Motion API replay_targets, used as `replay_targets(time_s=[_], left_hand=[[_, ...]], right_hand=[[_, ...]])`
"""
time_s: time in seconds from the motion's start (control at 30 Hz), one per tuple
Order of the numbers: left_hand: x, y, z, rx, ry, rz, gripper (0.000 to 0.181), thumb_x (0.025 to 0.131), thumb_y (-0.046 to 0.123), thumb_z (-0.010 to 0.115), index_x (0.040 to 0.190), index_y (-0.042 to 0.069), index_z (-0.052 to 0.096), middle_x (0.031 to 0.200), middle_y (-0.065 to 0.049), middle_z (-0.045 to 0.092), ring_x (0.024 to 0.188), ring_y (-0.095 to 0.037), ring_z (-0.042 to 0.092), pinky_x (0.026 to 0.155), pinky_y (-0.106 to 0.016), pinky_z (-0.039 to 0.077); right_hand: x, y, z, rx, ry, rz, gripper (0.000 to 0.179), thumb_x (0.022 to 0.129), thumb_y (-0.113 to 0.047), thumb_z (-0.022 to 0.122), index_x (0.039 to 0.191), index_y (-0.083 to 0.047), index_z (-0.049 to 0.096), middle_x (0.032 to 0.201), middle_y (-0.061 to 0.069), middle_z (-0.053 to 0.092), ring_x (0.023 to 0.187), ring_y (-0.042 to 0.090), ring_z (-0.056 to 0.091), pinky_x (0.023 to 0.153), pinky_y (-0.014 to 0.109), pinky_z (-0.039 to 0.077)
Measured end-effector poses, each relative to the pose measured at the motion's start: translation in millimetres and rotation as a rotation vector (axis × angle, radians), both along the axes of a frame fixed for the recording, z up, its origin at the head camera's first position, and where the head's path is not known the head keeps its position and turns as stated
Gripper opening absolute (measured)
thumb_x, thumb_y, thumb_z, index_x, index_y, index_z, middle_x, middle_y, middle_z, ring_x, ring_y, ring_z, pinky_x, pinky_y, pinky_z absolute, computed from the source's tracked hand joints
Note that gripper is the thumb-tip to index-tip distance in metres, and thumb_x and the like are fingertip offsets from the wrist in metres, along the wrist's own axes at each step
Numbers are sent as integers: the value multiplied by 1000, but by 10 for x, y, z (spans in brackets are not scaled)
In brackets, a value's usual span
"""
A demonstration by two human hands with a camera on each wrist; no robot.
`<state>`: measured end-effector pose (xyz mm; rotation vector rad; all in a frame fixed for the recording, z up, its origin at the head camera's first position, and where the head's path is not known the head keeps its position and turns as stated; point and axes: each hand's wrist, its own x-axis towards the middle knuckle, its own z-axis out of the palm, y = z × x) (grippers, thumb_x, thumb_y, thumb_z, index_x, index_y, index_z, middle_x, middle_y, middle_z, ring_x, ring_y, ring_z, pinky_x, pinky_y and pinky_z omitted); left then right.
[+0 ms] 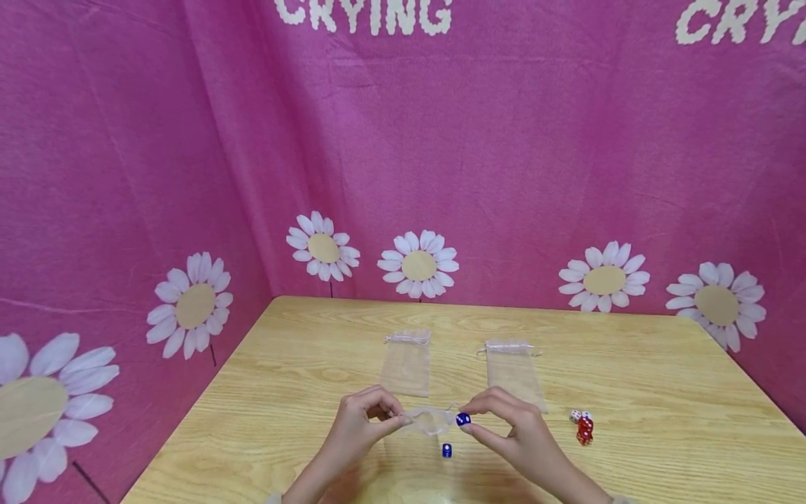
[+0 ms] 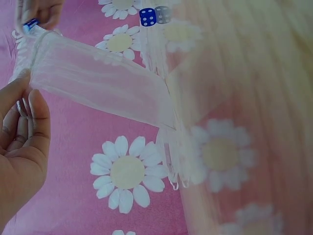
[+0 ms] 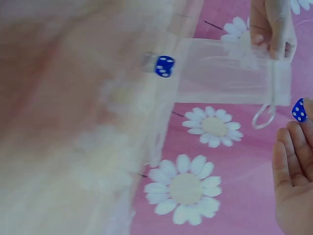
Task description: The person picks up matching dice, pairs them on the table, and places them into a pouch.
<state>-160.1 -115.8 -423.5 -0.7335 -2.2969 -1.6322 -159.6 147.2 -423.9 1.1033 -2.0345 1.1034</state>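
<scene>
at the near part of the desk [image 1: 252, 420], between two bare hands, we enter one sheer white drawstring bag [image 2: 98, 73], raised, its mouth spread into a loop, its body reaching down toward the wood.

left hand [image 1: 359, 427]: grip pinching the rim of this bag between thumb and fingers.

right hand [image 1: 513, 427]: grip pinching one blue held die [image 1: 463, 419], white-pipped, between thumb and fingers, just beside the bag's mouth and across from the left hand; whether die and bag touch we cannot tell.

second blue die [image 1: 447, 450]: lying on the wood, near the lower end of the raised bag, below the held die as we see it from the head.

two further sheer bags, flat on the desk beyond the hands, drawstring ends facing away: left flat bag [image 1: 406, 367] and right flat bag [image 1: 513, 371], set side by side with a gap between.

group of small dice, to the right of the right hand: white dice [image 1: 576, 416] and red dice [image 1: 585, 425], close together; their exact number we cannot make out.

surround: pink cloth [image 1: 504, 140] behind and at the left, printed with white-petalled daisies [image 1: 418, 265] and, higher up, pale lettering [image 1: 390, 14].
</scene>
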Motion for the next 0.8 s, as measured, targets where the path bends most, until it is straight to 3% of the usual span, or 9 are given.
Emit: replay_targets(time_s=[0.27,0.57,0.8], left_hand=[[-5,16,-33,15,26,-4,12,80,8,78,79,2,68,79,-15,68,69,5,58,62,-21,57],[7,29,-10,2,3,-6,12,81,11,78,80,2,69,80,-15,69,69,5,58,62,-19,56],[14,35,-2,-9,-18,-2,11,81,10,78,80,3,69,80,-15,69,69,5,58,62,-19,55]], right_hand=[[14,-184,131,50,90,65,28,78,0,78,102,-13,71,96,-4,69,89,9,64,81,13,52],[-42,-258,121,105,137,48,12,89,-13,72,101,-12,70,96,-5,67,90,7,60,78,12,50],[-62,-274,94,125,163,22,12,91,-19,70,101,-13,70,96,-6,66,89,6,60,79,10,48]])
